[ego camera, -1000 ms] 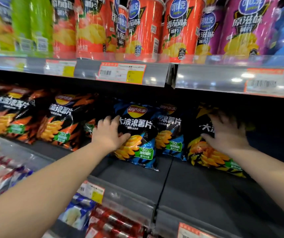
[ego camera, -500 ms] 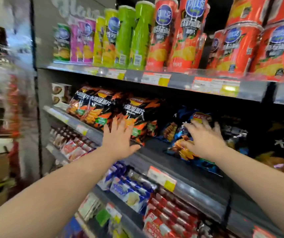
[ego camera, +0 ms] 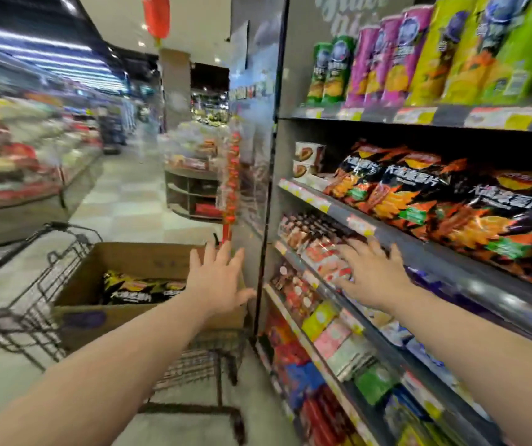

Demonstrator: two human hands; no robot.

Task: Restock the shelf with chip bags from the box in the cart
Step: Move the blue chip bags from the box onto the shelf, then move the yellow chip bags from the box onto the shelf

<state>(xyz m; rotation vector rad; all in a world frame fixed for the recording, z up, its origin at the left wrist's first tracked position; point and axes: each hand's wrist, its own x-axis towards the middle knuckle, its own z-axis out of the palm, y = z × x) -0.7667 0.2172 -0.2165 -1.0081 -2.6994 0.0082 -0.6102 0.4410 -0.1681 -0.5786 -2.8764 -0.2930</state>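
Chip bags (ego camera: 142,289): black foil with yellow-orange print, lying flat in the bottom of the box, left of frame centre. Their long axis runs roughly left to right across the frame. Blur hides the count.
Box (ego camera: 135,255): open brown cardboard, seated in the wire cart (ego camera: 37,296), lower left.
Left hand (ego camera: 218,281): empty, fingers (ego camera: 210,252) spread straight, poised at the box's right wall. The bags lie just left of and below it, so I judge this the nearer hand for the pick.
Right hand (ego camera: 372,278): empty, fingers (ego camera: 351,251) splayed, in front of the lower shelving at centre right, well apart from the box.
Shelf (ego camera: 470,278): shelved bags (ego camera: 435,201), black and orange, lean in a row, upper right.
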